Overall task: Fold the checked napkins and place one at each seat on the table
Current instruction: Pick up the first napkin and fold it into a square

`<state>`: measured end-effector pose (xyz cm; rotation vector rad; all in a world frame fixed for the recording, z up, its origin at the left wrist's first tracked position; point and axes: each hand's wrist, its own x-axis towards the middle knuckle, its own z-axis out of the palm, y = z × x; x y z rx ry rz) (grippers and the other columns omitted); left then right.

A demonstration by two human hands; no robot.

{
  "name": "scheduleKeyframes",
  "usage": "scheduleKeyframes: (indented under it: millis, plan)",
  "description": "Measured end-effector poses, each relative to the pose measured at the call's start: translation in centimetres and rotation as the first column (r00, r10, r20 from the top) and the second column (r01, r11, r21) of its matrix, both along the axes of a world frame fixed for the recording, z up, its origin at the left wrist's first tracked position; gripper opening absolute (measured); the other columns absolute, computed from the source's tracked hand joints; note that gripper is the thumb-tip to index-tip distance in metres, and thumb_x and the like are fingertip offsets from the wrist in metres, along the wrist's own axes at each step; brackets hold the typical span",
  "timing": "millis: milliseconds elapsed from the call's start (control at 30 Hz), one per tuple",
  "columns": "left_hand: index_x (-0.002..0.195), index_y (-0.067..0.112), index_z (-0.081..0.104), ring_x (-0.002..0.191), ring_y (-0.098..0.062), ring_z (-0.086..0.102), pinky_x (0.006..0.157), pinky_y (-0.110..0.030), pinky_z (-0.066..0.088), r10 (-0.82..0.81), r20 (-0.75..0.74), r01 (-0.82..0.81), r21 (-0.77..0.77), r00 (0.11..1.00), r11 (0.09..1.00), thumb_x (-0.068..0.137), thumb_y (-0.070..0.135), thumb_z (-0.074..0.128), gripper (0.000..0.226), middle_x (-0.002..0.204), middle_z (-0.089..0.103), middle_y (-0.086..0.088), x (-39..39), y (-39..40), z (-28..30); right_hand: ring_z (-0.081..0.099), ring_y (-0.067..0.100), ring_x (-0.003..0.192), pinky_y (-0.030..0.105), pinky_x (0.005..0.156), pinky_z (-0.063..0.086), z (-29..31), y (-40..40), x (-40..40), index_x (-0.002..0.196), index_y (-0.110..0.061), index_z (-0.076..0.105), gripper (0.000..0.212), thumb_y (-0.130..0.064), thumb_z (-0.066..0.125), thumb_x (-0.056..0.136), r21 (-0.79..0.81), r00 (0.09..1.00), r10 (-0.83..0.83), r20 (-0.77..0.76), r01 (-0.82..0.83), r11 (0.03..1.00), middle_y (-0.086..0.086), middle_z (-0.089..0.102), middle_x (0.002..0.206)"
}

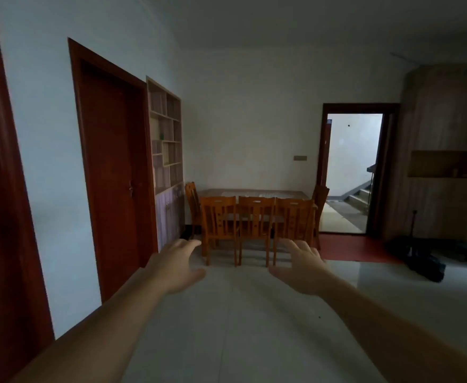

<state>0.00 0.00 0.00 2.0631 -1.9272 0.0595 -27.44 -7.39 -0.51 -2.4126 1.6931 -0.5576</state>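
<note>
1. The room is dim, and the bench (254,193) stands well apart at the far wall. A pale, patterned stretch lies on its top; I cannot tell whether that is the checked napkins, which I cannot otherwise see.
2. 3 chairs (255,217) line the near side, pushed in tight, with 1 more at each end. They stand in the way of the top, and in my judgement reaching over them could drag cloth off the edge.
3. A dark heap (420,258) lies on the floor to the right, near the open doorway (351,172); in this light it could trip someone.
4. Red doors (113,175) and a shelf unit (166,134) line the left wall.
5. The left hand (175,268) and right hand (302,269) reach forward, fingers spread and loose, holding nothing.
</note>
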Motion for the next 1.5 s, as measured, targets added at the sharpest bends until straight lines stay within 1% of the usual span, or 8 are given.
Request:
scheduleKeyframes:
  millis: [200,433,633,733,900,1200,1333,1500]
  plan:
    - [0.150,0.034,0.024,0.136,-0.022,0.034,0.103,-0.039,0.038,-0.017,0.101,0.016,0.011,0.995,1.000,0.085,0.058,0.054,0.076,0.151,0.034,0.003,0.8,-9.8,-2.1,0.028,0.027,0.140,0.049,0.112,0.031,-2.6,-8.8,-0.2,0.151,-0.034,0.016,0.087,-0.068,0.054,0.081,-0.005,0.998,-0.027,-0.064,0.027,1.000,0.000,0.024,0.156]
    - [0.151,0.030,0.024,0.134,-0.018,0.036,0.099,-0.032,0.036,-0.044,-0.009,0.044,0.016,0.999,0.999,0.088,0.053,0.055,0.074,0.152,0.031,0.003,3.3,-26.4,-4.5,0.030,0.027,0.139,0.047,0.111,0.034,-2.7,-24.4,1.3,0.151,-0.033,0.018,0.086,-0.067,0.055,0.081,0.006,0.993,-0.061,-0.097,0.062,0.998,0.000,0.026,0.154]
    - [0.151,0.030,0.024,0.136,-0.021,0.036,0.104,-0.036,0.037,-0.054,-0.033,0.055,0.041,0.998,0.998,0.086,0.054,0.055,0.076,0.154,0.031,0.001,4.1,-38.8,-3.8,0.033,0.027,0.137,0.047,0.110,0.032,-1.6,-35.1,2.7,0.149,-0.034,0.019,0.083,-0.069,0.053,0.081,-0.020,0.990,-0.075,-0.122,0.073,0.997,0.000,0.028,0.153]
    - [0.149,0.031,0.026,0.134,-0.022,0.035,0.105,-0.040,0.039,-0.081,-0.049,0.083,0.038,0.996,0.996,0.083,0.059,0.055,0.077,0.151,0.033,0.002,3.3,-44.4,-3.1,0.032,0.026,0.138,0.047,0.110,0.031,-0.9,-39.8,2.4,0.149,-0.035,0.018,0.083,-0.068,0.053,0.082,-0.022,0.989,-0.095,-0.111,0.093,0.995,-0.001,0.026,0.154]
    - [0.148,0.033,0.024,0.135,-0.022,0.034,0.104,-0.045,0.039,-0.090,0.007,0.090,0.061,0.996,0.994,0.081,0.064,0.051,0.078,0.152,0.032,0.004,1.3,-53.7,-3.2,0.030,0.027,0.140,0.048,0.111,0.030,-1.4,-49.3,1.0,0.151,-0.033,0.015,0.086,-0.069,0.052,0.082,0.000,0.989,-0.108,-0.100,0.109,0.994,-0.001,0.023,0.156]
    - [0.151,0.032,0.021,0.139,-0.022,0.029,0.108,-0.044,0.036,-0.042,0.018,0.039,0.104,0.999,0.994,0.082,0.067,0.051,0.082,0.155,0.027,0.004,-2.8,-74.3,-3.0,0.029,0.027,0.140,0.050,0.110,0.031,-2.9,-72.3,-2.9,0.150,-0.035,0.013,0.084,-0.068,0.052,0.083,0.069,0.998,-0.056,0.009,0.056,0.996,-0.002,0.022,0.156]
    - [0.149,0.034,0.023,0.138,-0.020,0.032,0.107,-0.046,0.037,-0.019,0.022,0.018,0.061,1.000,0.998,0.083,0.061,0.052,0.076,0.154,0.031,0.005,-4.7,-82.4,-1.2,0.030,0.029,0.139,0.052,0.110,0.030,-2.0,-81.2,-4.9,0.150,-0.034,0.015,0.084,-0.070,0.049,0.083,0.093,0.997,-0.067,0.024,0.064,0.994,0.000,0.024,0.155]
    - [0.149,0.034,0.024,0.139,-0.021,0.031,0.109,-0.045,0.035,-0.008,0.017,0.007,0.059,1.000,0.998,0.085,0.059,0.054,0.075,0.154,0.031,0.004,-7.0,-91.7,-0.5,0.031,0.028,0.138,0.051,0.108,0.030,-0.8,-90.5,-6.3,0.149,-0.035,0.015,0.084,-0.071,0.049,0.082,0.052,0.999,-0.041,0.010,0.040,0.998,0.000,0.025,0.154]
